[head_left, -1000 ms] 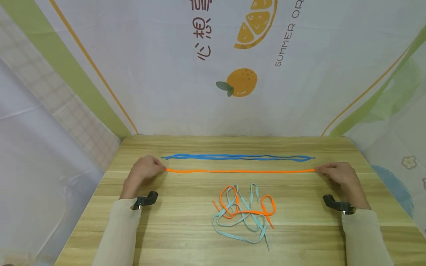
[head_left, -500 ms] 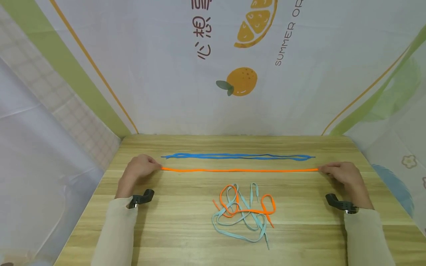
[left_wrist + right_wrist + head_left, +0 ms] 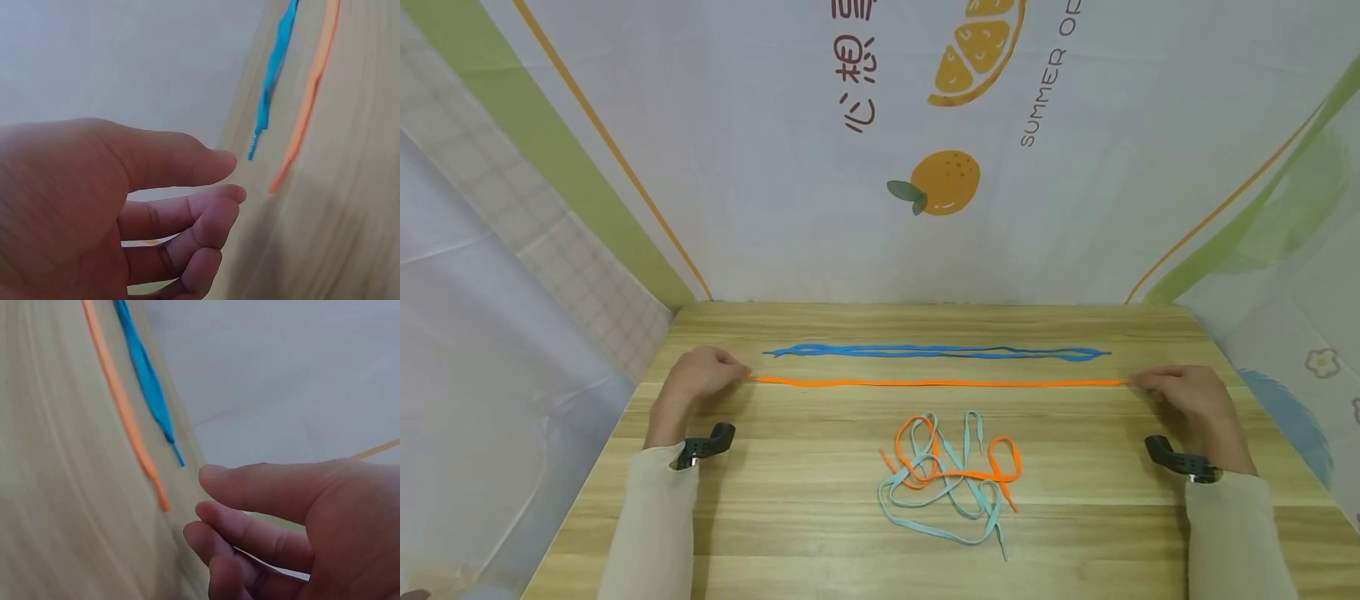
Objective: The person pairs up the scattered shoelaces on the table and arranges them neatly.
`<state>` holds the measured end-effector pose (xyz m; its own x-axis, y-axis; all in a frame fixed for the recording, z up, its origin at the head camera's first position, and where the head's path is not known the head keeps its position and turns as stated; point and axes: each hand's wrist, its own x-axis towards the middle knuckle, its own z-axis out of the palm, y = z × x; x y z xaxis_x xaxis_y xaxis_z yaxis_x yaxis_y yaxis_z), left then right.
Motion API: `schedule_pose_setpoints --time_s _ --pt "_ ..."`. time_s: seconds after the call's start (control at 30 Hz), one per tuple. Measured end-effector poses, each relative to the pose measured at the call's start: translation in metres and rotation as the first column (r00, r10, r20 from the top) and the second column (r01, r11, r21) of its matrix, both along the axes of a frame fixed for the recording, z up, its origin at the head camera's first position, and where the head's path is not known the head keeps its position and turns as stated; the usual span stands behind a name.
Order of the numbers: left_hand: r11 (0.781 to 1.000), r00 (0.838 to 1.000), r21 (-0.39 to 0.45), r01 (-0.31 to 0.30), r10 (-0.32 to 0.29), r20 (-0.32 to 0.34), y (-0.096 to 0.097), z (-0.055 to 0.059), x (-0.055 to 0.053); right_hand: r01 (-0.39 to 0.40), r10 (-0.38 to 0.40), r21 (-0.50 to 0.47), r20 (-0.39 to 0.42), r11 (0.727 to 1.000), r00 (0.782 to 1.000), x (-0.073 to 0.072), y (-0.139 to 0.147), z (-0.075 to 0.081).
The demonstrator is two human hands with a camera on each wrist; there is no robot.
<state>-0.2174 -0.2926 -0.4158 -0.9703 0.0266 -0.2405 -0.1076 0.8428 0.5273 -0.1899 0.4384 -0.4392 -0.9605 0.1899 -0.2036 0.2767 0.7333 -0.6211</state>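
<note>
An orange shoelace (image 3: 940, 383) lies stretched straight across the table from side to side. My left hand (image 3: 703, 375) is just beyond its left end; in the left wrist view the lace's tip (image 3: 273, 187) lies apart from the fingertips, with a gap between thumb and fingers. At the other end, my right hand (image 3: 1183, 392) hovers off the right tip (image 3: 164, 503), its thumb and fingers parted and holding nothing. Behind the orange lace lies a blue shoelace (image 3: 940, 352), folded into long parallel strands with its tips at both ends.
Nearer the front, a pale blue-green shoelace (image 3: 936, 532) lies loosely tangled with another orange shoelace (image 3: 955, 477). The wooden table (image 3: 797, 533) meets a white printed cloth (image 3: 820, 250) at the back, and cloth hangs on both sides.
Both hands have moved outward, left to the left and right to the right. They held the orange lace's ends earlier and have let go; the lace's visible ends now reach farther outward.
</note>
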Motion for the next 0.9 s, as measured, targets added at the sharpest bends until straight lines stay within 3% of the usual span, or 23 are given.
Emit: schedule_pose_setpoints --time_s 0.2,0.47,0.73,0.9 --pt "1.0 1.0 0.031 0.005 -0.004 -0.031 0.009 0.014 0.003 -0.022 0.022 -0.026 -0.021 0.999 1.0 0.0 -0.001 0.013" --pt "0.999 0.989 0.033 0.042 -0.036 -0.144 0.029 0.038 0.012 -0.055 0.046 -0.101 -0.087 0.993 0.995 0.004 -0.023 0.035" --pt "0.995 0.957 0.04 0.092 -0.078 -0.278 0.064 0.067 0.034 -0.133 0.125 -0.072 -0.111 0.988 0.986 0.01 -0.055 0.061" --pt "0.985 0.927 0.053 0.162 -0.133 -0.35 0.091 0.074 0.046 -0.198 0.191 -0.042 -0.138 0.979 0.972 0.016 -0.083 0.075"
